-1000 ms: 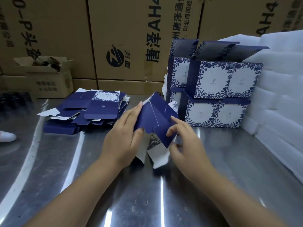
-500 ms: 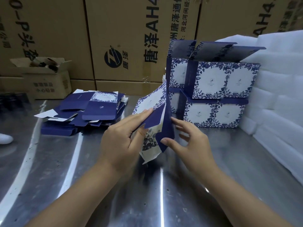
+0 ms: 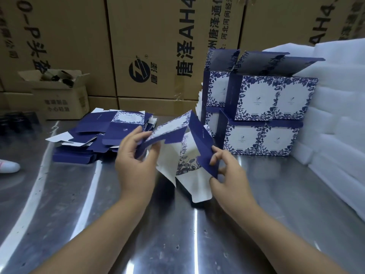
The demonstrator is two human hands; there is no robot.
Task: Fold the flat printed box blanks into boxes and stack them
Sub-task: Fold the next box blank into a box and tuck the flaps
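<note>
I hold a half-opened navy and white floral box blank [image 3: 189,139] above the steel table [image 3: 177,234]. My left hand [image 3: 136,163] grips its left panel between thumb and fingers. My right hand [image 3: 227,175] pinches the navy flap on its right side. White inner flaps hang below, and the lowest one reaches down to the table. A pile of flat blanks [image 3: 102,133] lies to the left rear. Folded boxes [image 3: 260,115] stand stacked in two layers at the right rear, the top ones with lids open.
Large brown cartons [image 3: 158,46] wall off the back. A small open carton [image 3: 59,95] sits at the back left. White foam sheets [image 3: 335,115] are stacked along the right side. A white shoe [image 3: 7,166] shows at the left edge.
The blank has spread open from a flattened shape into a partly opened sleeve. My right hand has shifted to pinch the navy flap, and my left hand has taken hold of the left panel.
</note>
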